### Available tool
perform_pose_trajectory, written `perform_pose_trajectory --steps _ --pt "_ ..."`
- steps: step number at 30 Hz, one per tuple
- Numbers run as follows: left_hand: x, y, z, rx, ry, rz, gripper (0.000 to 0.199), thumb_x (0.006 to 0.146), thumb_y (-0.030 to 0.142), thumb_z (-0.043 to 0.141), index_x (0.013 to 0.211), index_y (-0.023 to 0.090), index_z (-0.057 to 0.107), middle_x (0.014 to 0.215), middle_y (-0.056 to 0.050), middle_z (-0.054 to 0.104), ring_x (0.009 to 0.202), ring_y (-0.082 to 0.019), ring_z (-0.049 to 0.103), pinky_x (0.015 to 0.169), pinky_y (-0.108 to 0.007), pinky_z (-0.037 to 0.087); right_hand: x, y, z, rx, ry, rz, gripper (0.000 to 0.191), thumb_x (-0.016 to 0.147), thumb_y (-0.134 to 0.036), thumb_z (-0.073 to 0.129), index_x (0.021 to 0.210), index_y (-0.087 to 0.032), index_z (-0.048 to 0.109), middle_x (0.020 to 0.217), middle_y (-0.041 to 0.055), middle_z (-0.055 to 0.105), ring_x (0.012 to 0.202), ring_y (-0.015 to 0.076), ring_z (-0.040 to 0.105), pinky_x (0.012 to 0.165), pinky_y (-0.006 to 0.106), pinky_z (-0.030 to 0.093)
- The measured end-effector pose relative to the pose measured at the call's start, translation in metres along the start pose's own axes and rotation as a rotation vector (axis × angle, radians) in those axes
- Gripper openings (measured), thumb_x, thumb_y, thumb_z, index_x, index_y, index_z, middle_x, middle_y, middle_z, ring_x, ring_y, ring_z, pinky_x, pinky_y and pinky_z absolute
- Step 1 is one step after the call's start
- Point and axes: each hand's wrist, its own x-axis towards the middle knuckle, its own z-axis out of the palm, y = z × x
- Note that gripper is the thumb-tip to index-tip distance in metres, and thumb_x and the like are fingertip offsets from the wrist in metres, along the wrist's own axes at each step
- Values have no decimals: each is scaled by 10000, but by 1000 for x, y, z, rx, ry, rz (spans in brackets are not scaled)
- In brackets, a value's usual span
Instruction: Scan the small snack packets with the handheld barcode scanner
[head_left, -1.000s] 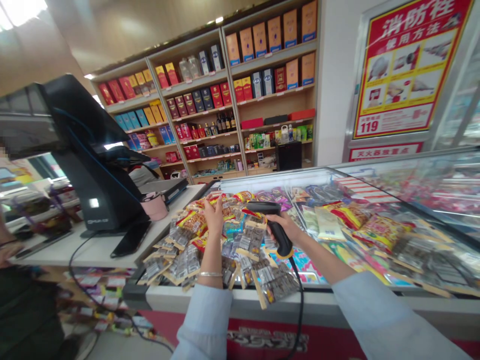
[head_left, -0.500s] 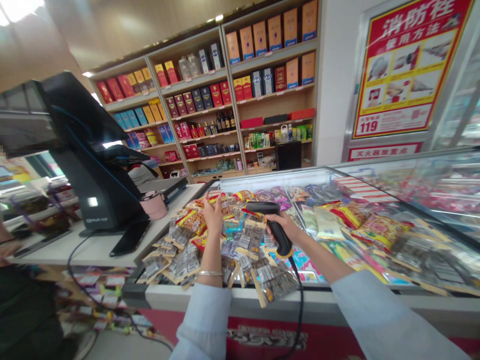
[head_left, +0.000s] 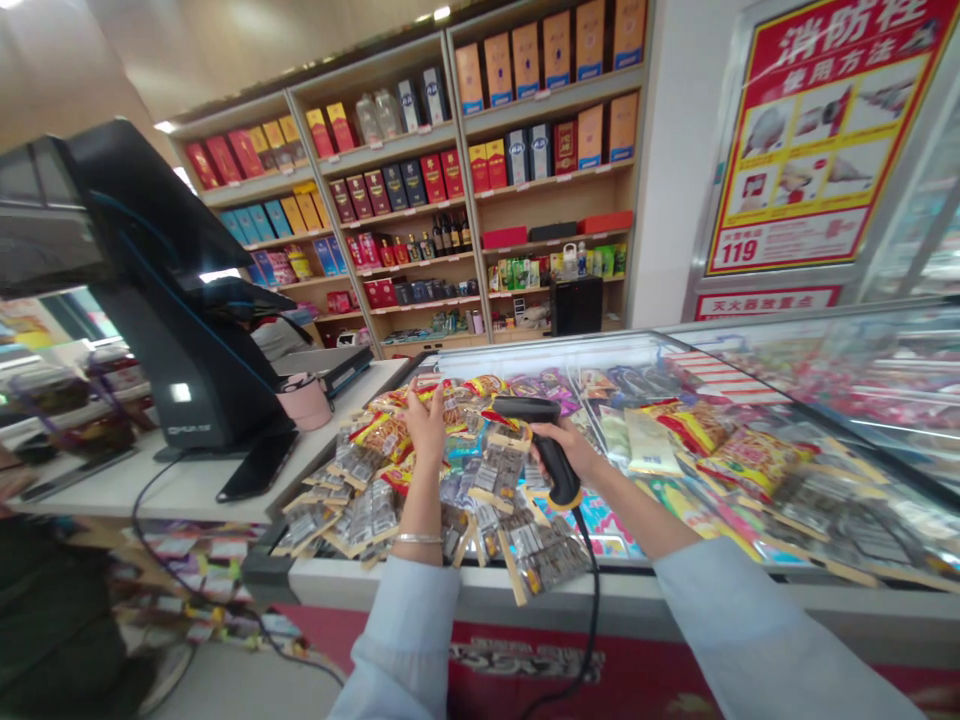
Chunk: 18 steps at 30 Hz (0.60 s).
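Note:
My right hand (head_left: 564, 452) is wrapped round the grip of a black barcode scanner (head_left: 556, 462), its head pointing left and its cord hanging down over the freezer's front edge. Left of it, my left hand (head_left: 426, 422) is raised over red and yellow snack bags (head_left: 379, 436), its fingers apart and nothing visible between them. Clear packets with dark contents (head_left: 544, 553) are spread on the freezer's glass top below and between my hands. More red and yellow bags (head_left: 757, 460) lie to the right.
At the left is a counter (head_left: 180, 495) with a black terminal (head_left: 180, 330), a phone (head_left: 257, 466) and a pink cup (head_left: 304, 401). Part of a person in dark clothing (head_left: 56, 610) shows at the left edge. Shelves of boxes (head_left: 405, 188) stand behind the freezer.
The view has shifted slightly. Both hands keep nearly the same place and pose, with the scanner still in my right hand. At the lower left, the person's shoe has come into view.

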Motion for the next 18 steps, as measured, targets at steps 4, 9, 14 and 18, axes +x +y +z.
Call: perform_pose_trajectory --steps 4,9,14,18 --pt "-5 6 1 -37 19 46 633 882 508 450 1409 171 357 1206 -131 621 1172 -243 552 1004 -339 402 -4 -6 5 100 23 15 243 697 -402 633 647 -171 572 464 -6 576 343 115 514 341 221 420" --pt "-1 29 1 -100 3 82 597 881 518 450 1384 201 389 1251 -126 596 1180 -237 537 1017 -344 387 -14 -26 7 138 86 31 245 694 -397 640 644 -166 572 468 -6 577 348 112 511 339 219 420" --pt "-24 68 -5 -197 -98 86 632 839 520 533 1357 169 437 1020 -89 665 950 -214 613 898 -345 450 -44 -59 -16 164 171 -35 239 675 -394 663 668 -171 578 458 -16 574 340 109 507 333 208 415" --pt "-87 91 -3 -246 -331 -21 674 834 526 536 1388 162 412 800 -25 656 715 -172 607 734 -303 478 -92 -76 -59 185 285 -81 234 692 -397 668 714 -178 590 480 -21 579 348 104 506 328 197 407"
